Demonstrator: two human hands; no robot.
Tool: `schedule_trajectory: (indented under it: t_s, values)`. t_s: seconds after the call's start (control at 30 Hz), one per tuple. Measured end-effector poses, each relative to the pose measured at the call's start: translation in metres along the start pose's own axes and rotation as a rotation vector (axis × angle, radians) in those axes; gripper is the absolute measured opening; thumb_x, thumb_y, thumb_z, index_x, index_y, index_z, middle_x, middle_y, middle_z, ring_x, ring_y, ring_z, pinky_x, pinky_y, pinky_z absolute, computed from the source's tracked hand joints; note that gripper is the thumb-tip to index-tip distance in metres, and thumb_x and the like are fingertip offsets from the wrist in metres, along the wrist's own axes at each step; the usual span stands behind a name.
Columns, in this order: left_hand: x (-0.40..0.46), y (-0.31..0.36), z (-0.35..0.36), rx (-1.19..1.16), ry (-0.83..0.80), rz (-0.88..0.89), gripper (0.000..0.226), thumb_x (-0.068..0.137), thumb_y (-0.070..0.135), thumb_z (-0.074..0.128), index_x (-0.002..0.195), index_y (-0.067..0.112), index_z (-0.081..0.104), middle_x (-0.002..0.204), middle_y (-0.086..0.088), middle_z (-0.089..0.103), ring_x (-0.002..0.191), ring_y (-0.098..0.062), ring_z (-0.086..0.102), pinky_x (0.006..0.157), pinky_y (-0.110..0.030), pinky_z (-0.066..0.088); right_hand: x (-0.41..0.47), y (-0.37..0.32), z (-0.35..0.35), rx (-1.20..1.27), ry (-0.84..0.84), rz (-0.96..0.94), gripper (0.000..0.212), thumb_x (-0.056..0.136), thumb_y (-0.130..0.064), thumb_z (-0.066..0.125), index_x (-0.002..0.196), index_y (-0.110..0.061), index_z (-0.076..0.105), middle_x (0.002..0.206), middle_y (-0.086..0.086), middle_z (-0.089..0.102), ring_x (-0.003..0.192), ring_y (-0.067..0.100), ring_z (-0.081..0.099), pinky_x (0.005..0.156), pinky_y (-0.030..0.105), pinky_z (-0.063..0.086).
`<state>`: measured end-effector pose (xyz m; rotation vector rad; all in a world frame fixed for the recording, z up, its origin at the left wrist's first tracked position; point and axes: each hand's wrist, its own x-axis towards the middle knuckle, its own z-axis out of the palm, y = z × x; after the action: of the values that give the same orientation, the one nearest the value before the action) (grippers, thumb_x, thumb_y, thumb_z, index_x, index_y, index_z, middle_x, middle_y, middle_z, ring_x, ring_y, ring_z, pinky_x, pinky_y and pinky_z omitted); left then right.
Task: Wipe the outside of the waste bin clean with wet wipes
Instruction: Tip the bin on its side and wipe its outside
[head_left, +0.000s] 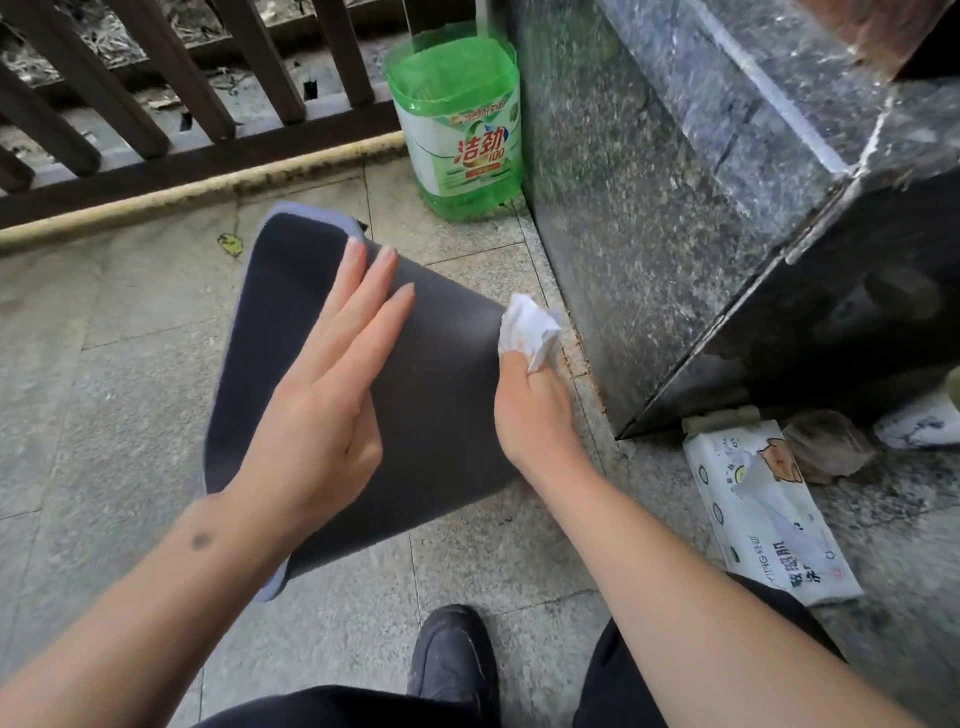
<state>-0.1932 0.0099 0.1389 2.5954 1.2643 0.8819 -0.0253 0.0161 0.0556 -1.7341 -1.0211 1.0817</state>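
A dark grey waste bin (441, 395) with a pale lilac rim lies on its side on the stone floor, mouth toward the left. My left hand (322, 400) rests flat on its upper side, fingers spread and pointing up-right. My right hand (535, 410) presses a crumpled white wet wipe (530, 327) against the bin's right end near its base. A white pack of wet wipes (769, 514) lies on the floor at the right, with a sheet sticking out of its opening.
A green detergent bottle (462, 124) stands against a dark speckled stone block (675, 208) right of the bin. A brown wooden railing (156, 104) runs along the back. A crumpled bag (826, 447) lies near the pack. My black shoe (452, 660) is below the bin.
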Motion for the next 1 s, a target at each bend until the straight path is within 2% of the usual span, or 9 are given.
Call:
schedule_trajectory:
  t_s: [0.07, 0.13, 0.3, 0.37, 0.5, 0.63, 0.87, 0.93, 1.0]
  values:
    - [-0.005, 0.009, 0.004, 0.01, 0.034, 0.074, 0.046, 0.093, -0.018, 0.032, 0.137, -0.015, 0.046, 0.152, -0.029, 0.036, 0.149, -0.041, 0.024, 0.122, -0.044, 0.023, 0.0, -0.002, -0.004, 0.026, 0.042, -0.108, 0.019, 0.095, -0.028, 0.03, 0.102, -0.026, 0.047, 0.086, -0.01, 0.05, 0.085, 0.012, 0.042, 0.073, 0.02, 0.028]
    - [-0.02, 0.015, 0.013, 0.02, 0.034, 0.125, 0.04, 0.093, -0.018, 0.035, 0.131, -0.018, 0.048, 0.146, -0.032, 0.039, 0.147, -0.042, 0.026, 0.121, -0.047, 0.025, -0.001, -0.002, -0.006, 0.002, 0.073, -0.206, 0.02, 0.096, -0.023, 0.031, 0.104, -0.026, 0.05, 0.088, -0.007, 0.049, 0.083, 0.008, 0.039, 0.071, 0.017, 0.026]
    - [-0.044, 0.012, 0.029, -0.005, -0.045, 0.172, 0.038, 0.096, -0.017, 0.03, 0.13, -0.018, 0.047, 0.144, -0.033, 0.04, 0.146, -0.046, 0.029, 0.119, -0.05, 0.028, -0.006, 0.001, 0.005, -0.097, 0.096, -0.407, 0.024, 0.093, -0.018, 0.033, 0.088, -0.009, 0.055, 0.086, 0.008, 0.059, 0.085, 0.024, 0.052, 0.079, 0.036, 0.04]
    - [-0.045, 0.013, 0.028, -0.038, -0.034, 0.153, 0.044, 0.09, -0.02, 0.031, 0.132, -0.018, 0.046, 0.146, -0.033, 0.039, 0.146, -0.046, 0.028, 0.119, -0.05, 0.027, -0.006, 0.004, 0.005, -0.095, 0.083, -0.425, 0.023, 0.094, -0.016, 0.033, 0.09, -0.01, 0.055, 0.085, 0.006, 0.059, 0.084, 0.021, 0.052, 0.08, 0.035, 0.04]
    - [-0.039, 0.017, 0.016, -0.116, -0.017, 0.037, 0.059, 0.079, -0.017, 0.037, 0.138, -0.015, 0.041, 0.154, -0.029, 0.033, 0.15, -0.042, 0.023, 0.121, -0.047, 0.025, -0.014, 0.004, 0.008, -0.117, 0.048, -0.42, 0.025, 0.097, -0.014, 0.036, 0.107, -0.01, 0.058, 0.103, 0.007, 0.062, 0.094, 0.007, 0.045, 0.087, 0.019, 0.032]
    - [-0.025, 0.008, -0.001, -0.149, 0.07, -0.234, 0.058, 0.093, 0.003, 0.045, 0.15, -0.002, 0.036, 0.162, -0.013, 0.029, 0.153, -0.024, 0.02, 0.123, -0.034, 0.02, -0.032, -0.004, 0.012, -0.124, -0.045, -0.446, 0.028, 0.095, -0.013, 0.037, 0.11, -0.002, 0.058, 0.105, 0.014, 0.062, 0.099, 0.019, 0.052, 0.087, 0.019, 0.035]
    - [-0.037, -0.007, -0.024, -0.083, -0.033, -0.46, 0.063, 0.094, 0.012, 0.044, 0.155, 0.006, 0.029, 0.165, 0.0, 0.021, 0.153, -0.006, 0.011, 0.119, -0.012, 0.009, -0.078, -0.001, 0.004, -0.066, -0.275, -0.345, 0.034, 0.102, -0.027, 0.033, 0.128, -0.018, 0.054, 0.118, -0.008, 0.06, 0.116, 0.011, 0.054, 0.103, 0.024, 0.042]
    - [-0.045, -0.011, -0.028, -0.077, -0.053, -0.46, 0.059, 0.097, 0.012, 0.04, 0.155, 0.006, 0.029, 0.165, 0.0, 0.02, 0.153, -0.004, 0.01, 0.119, -0.012, 0.008, -0.068, 0.0, -0.005, -0.04, -0.204, -0.206, 0.034, 0.101, -0.032, 0.031, 0.12, -0.023, 0.057, 0.112, -0.013, 0.059, 0.113, 0.013, 0.055, 0.096, 0.024, 0.043]
    - [-0.052, -0.014, -0.033, -0.085, -0.047, -0.481, 0.055, 0.1, 0.011, 0.039, 0.155, 0.007, 0.03, 0.166, -0.001, 0.02, 0.152, -0.002, 0.011, 0.119, -0.013, 0.008, -0.05, 0.007, -0.017, -0.055, -0.014, -0.003, 0.034, 0.096, -0.04, 0.029, 0.103, -0.021, 0.056, 0.1, -0.003, 0.061, 0.099, 0.025, 0.055, 0.079, 0.029, 0.041]
